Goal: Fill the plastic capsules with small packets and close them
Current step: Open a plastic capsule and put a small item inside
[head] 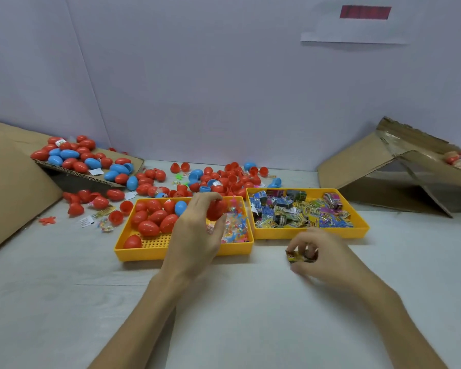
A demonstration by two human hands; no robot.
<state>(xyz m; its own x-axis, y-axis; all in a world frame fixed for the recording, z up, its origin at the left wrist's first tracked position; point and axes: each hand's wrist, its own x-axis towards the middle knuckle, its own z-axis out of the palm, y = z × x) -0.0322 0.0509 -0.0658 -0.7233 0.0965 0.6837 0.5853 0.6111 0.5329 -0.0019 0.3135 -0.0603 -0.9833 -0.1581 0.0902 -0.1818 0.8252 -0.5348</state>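
Observation:
My left hand (197, 230) grips a red plastic capsule (216, 210) above the left yellow tray (181, 254). That tray holds several closed red capsules (155, 219), a blue one (181, 207) and small clear packets of coloured toys (236, 225). My right hand (322, 258) pinches a small yellow printed packet (298, 256) just above the table, in front of the right yellow tray (312, 233). A heap of printed packets (296, 211) fills the right tray.
Loose red and blue capsules and halves (224, 179) lie behind the trays. More capsules (75, 155) sit on a cardboard flap at the left. A cardboard box (394, 177) lies tipped at the right. A white wall stands behind.

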